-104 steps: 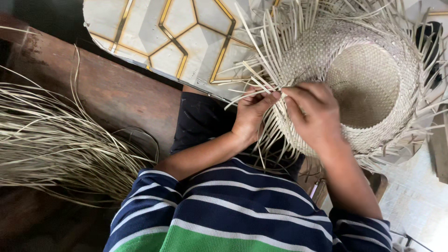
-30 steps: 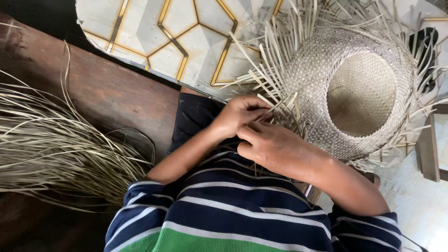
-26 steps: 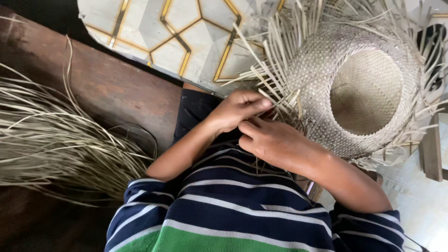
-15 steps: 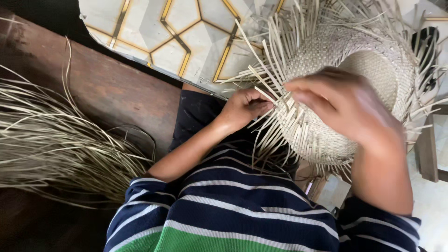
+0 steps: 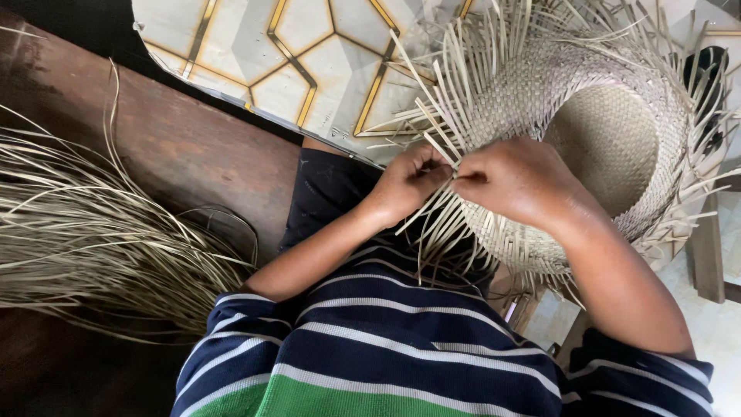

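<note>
A half-woven straw hat (image 5: 610, 131) rests on my lap, crown facing up-right, with loose pale strips fanning out all around its brim. My left hand (image 5: 407, 181) pinches a few of those strips at the brim's near-left edge. My right hand (image 5: 519, 179) lies over the brim beside it, its fingertips closed on a strip right next to the left hand's fingers. Both forearms come up from my dark striped shirt.
A thick bundle of loose straw strips (image 5: 85, 239) lies on the brown wooden bench (image 5: 185, 147) at my left. Beyond it is a pale floor (image 5: 309, 54) with yellow-and-dark hexagon lines. A wooden stool leg (image 5: 706, 247) stands at the right.
My right hand swung out over the hat's crown and has come back down to the brim, meeting the left hand. The hat has turned slightly. The left hand stayed on the brim strips.
</note>
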